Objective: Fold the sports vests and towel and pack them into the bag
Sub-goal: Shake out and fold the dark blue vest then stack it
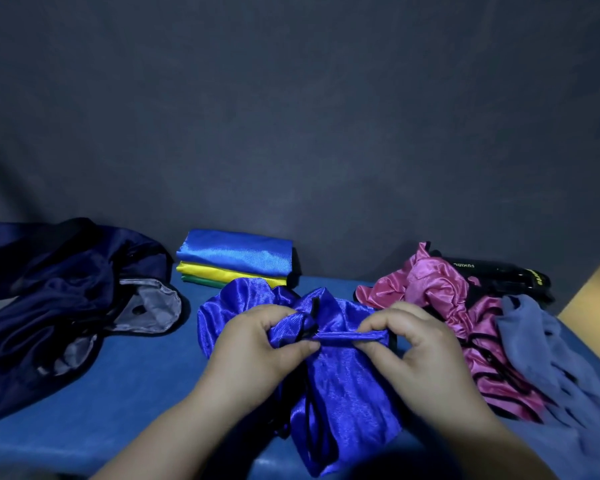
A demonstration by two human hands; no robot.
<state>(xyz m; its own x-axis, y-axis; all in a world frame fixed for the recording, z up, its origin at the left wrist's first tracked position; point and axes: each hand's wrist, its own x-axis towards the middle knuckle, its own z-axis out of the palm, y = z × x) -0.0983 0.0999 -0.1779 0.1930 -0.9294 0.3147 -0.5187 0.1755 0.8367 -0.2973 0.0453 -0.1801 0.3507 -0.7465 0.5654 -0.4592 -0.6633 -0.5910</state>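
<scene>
Grip: left hand [257,344] and right hand [420,344] pinch the blue vest [343,386]; bag [59,299] left, folded stack [236,254] behind, pink vest [426,282] right.

One wide-angle view from the person's head faces forward and down. It sits close over the table [136,382], with the backdrop [291,116] filling the top.

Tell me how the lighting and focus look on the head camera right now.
Head view: dim overall, with a blue cast; the dark bag at left sinks into shadow; the blue vest and the folded stack show shiny highlights; the bottom edge is dark and blurred.
</scene>
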